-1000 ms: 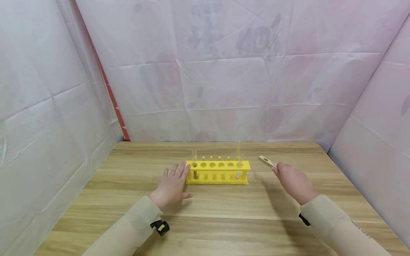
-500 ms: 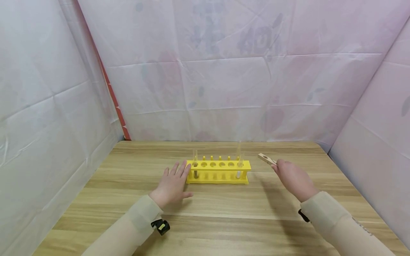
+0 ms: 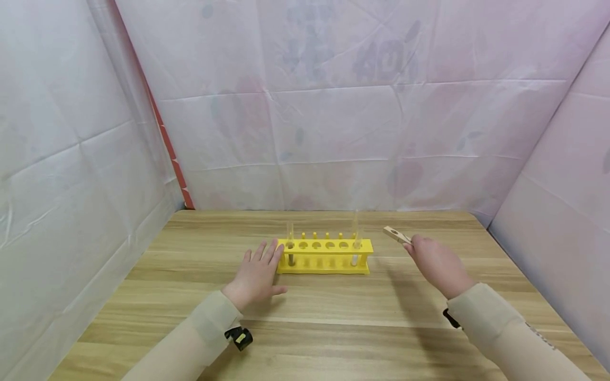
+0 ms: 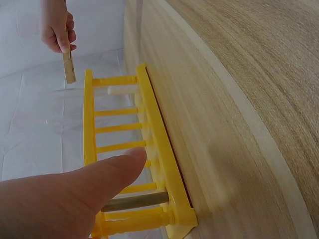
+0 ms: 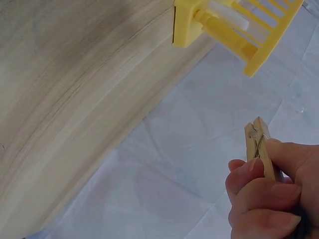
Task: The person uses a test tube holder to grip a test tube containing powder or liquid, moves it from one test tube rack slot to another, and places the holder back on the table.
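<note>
The right hand (image 3: 439, 267) has shifted slightly, fingers curled round the wooden clip (image 3: 396, 235); the left hand (image 3: 254, 275), fingers spread, likely steadies the yellow rack (image 3: 324, 251).

hands (image 3: 254, 278) (image 3: 437, 266): 2 | rack (image 3: 323, 251): 1 | test tubes (image 3: 291, 260) (image 3: 355, 260): 2 | clamp (image 3: 395, 234): 1

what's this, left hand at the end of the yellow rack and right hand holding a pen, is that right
Not quite: the right hand holds a wooden clip, as the right wrist view shows. The left hand is at the yellow rack's end.
</note>
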`<state>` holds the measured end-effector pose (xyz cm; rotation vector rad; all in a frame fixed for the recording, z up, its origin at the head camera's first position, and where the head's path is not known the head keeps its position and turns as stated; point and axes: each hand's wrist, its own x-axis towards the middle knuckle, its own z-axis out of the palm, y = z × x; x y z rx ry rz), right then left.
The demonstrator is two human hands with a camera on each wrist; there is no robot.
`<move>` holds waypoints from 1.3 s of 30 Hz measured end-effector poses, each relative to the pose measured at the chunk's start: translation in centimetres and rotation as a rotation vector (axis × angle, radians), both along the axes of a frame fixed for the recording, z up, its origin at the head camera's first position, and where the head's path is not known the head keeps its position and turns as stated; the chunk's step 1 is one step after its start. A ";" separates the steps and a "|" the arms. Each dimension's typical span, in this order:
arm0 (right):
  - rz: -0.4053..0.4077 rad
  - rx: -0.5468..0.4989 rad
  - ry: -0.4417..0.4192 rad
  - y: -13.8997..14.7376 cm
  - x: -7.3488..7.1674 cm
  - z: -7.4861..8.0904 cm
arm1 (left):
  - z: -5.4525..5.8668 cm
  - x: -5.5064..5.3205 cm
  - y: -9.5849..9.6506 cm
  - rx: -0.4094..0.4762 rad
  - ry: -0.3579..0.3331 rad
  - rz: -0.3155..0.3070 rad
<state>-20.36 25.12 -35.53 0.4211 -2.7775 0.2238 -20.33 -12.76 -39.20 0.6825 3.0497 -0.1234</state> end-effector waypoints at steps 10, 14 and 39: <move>0.000 0.006 -0.022 -0.4 0.1 0.7 | 0.1 0.0 0.0 -0.009 -0.002 0.002; 0.005 0.015 -0.013 -0.5 0.2 1.0 | 0.0 0.0 0.0 -0.006 -0.011 0.009; -0.019 0.008 -0.062 -1.6 0.3 2.5 | 0.0 0.2 0.1 0.001 -0.006 0.004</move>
